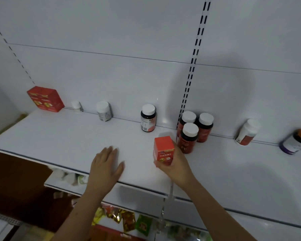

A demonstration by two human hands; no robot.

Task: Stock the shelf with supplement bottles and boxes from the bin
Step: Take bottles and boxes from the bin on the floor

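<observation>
My right hand (174, 164) has its grip clamped on a small red box (163, 150), fingers curled around its lower part. The box stands upright, long axis vertical, above the shelf (59, 133), just beside the group of three dark bottles (188, 136), on their left and nearer the front edge. My left hand (107, 164) lies flat, fingers apart, farther left of the bottles, holding nothing. I judge the box must go down or back toward the rear wall, so the right hand is the nearer one.
</observation>
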